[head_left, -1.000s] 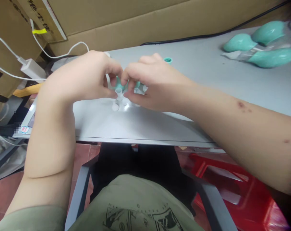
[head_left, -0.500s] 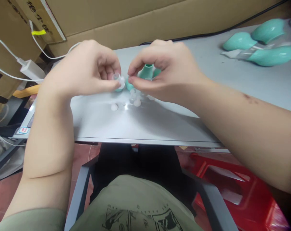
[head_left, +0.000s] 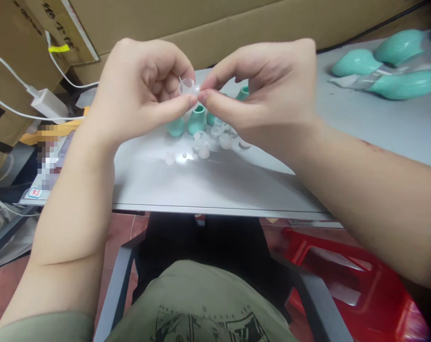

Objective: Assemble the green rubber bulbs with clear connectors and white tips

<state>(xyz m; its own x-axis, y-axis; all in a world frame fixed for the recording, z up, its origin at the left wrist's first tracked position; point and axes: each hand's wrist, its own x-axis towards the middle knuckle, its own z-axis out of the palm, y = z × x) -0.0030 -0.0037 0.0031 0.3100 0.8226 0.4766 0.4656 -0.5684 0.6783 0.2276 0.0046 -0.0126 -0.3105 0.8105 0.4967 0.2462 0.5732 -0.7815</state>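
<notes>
A small clear plastic piece point(head_left: 187, 87) is pinched between the thumb and fingers of my left hand point(head_left: 154, 80). My right hand point(head_left: 254, 80) meets it from the right, its thumb and index fingertip closed at the piece's edge; what lies between those tips is too small to make out. Under the hands, several teal bulb-shaped parts with open tops stand on the table, one of them a teal part point(head_left: 197, 121) near the middle. Several clear caps point(head_left: 203, 151) lie in front of them, beside a pale disc point(head_left: 170, 158).
Teal bulbs in clear wrapping point(head_left: 404, 83) lie at the table's back right. A white charger point(head_left: 49, 104) with cables is at the left, by a cardboard wall point(head_left: 137, 21). A red plastic stool point(head_left: 365, 280) stands below the table point(head_left: 215, 192).
Both hands have risen away from the table and come together at the clear piece. More of the teal parts and caps below now shows.
</notes>
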